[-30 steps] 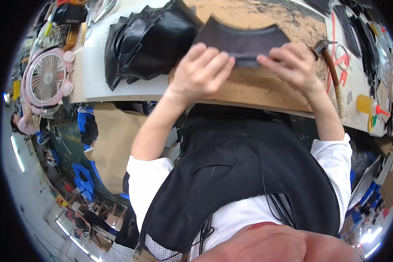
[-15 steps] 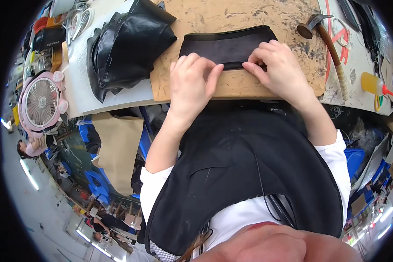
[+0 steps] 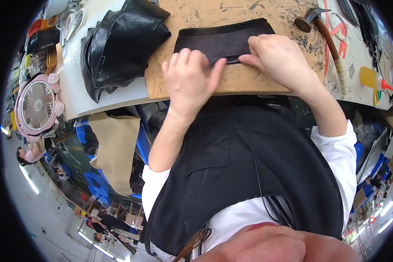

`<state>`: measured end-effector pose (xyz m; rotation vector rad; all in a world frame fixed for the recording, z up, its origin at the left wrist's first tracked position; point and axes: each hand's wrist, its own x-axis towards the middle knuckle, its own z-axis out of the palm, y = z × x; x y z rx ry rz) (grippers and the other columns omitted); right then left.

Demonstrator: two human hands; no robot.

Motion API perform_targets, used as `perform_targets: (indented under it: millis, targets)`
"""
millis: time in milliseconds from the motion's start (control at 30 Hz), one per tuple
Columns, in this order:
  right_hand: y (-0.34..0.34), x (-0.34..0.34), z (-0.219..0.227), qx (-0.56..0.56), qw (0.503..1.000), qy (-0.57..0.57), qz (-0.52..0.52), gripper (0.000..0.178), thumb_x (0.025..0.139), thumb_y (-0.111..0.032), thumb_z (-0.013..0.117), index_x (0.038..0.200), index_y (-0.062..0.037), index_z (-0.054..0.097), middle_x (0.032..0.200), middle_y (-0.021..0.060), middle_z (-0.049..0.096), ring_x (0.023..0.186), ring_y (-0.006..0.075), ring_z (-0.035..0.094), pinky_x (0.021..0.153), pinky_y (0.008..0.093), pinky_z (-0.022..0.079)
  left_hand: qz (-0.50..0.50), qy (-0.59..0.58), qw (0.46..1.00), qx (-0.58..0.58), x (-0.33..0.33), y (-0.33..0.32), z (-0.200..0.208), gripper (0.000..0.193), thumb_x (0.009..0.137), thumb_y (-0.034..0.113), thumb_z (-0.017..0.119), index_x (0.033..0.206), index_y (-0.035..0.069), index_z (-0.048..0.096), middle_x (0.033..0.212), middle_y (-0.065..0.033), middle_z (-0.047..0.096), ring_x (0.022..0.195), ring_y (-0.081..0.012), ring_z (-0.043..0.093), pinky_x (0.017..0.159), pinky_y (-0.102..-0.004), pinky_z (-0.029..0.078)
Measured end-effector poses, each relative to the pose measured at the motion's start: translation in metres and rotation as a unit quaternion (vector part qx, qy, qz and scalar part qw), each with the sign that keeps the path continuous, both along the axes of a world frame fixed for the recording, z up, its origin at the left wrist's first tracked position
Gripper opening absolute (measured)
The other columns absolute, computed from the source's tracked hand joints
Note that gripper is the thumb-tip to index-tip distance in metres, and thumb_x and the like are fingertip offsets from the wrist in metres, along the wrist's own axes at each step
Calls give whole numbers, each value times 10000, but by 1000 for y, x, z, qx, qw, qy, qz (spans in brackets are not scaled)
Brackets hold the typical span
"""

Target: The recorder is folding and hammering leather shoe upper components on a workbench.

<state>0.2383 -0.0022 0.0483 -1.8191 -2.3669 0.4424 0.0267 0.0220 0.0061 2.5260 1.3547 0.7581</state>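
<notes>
A flat black leather piece (image 3: 231, 43), dark and matt on its upper face with a folded strip along its near edge, lies on the brown work board (image 3: 249, 83). At the right part of that near edge, my right hand (image 3: 278, 59) is closed, thumb and fingers pinching the fold. Over the left near corner is my left hand (image 3: 188, 81), slightly blurred by motion. Its thumb stands apart from the curled fingers, and no hold on the leather shows there. The fingertips of both hands are partly hidden.
Left of the board lies a stack of shiny black leather pieces (image 3: 126, 48). A hammer (image 3: 321, 32) and a yellow bottle with a red nozzle (image 3: 371, 79) lie at the right. A pink fan (image 3: 38, 105) stands beyond the table's left side. Brown sheet material (image 3: 115, 148) hangs below the table.
My left thumb and fingers have come off the leather's near edge and spread apart. My right hand keeps its pinch, a little further left along the fold.
</notes>
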Motion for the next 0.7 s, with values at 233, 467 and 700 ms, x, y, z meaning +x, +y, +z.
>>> perform_targets:
  millis: [233, 467, 700]
  targets:
    - [-3, 78, 3, 242, 924, 127, -266, 417, 767, -363, 790, 956, -16, 659, 878, 130, 660, 868, 245, 649, 765, 359, 500, 16, -51, 999, 12, -19, -7, -7, 262, 740, 215, 779, 659, 130, 545, 702, -7, 502, 698, -218, 520, 664, -358, 347]
    - [-20, 142, -1, 39, 952, 29, -302, 416, 868, -375, 714, 940, 7, 565, 676, 102, 602, 609, 237, 584, 603, 333, 453, -68, -136, 987, -55, -30, 3, -6, 162, 744, 161, 760, 708, 98, 615, 719, -11, 541, 708, -216, 550, 674, -340, 367]
    - [-35, -2, 68, 34, 961, 263, -75, 227, 885, -228, 687, 932, -24, 600, 697, 143, 632, 635, 278, 626, 611, 332, 493, -31, -99, 992, -75, -30, 5, -2, 164, 747, 151, 756, 695, 79, 619, 691, -31, 553, 689, -232, 566, 671, -355, 390]
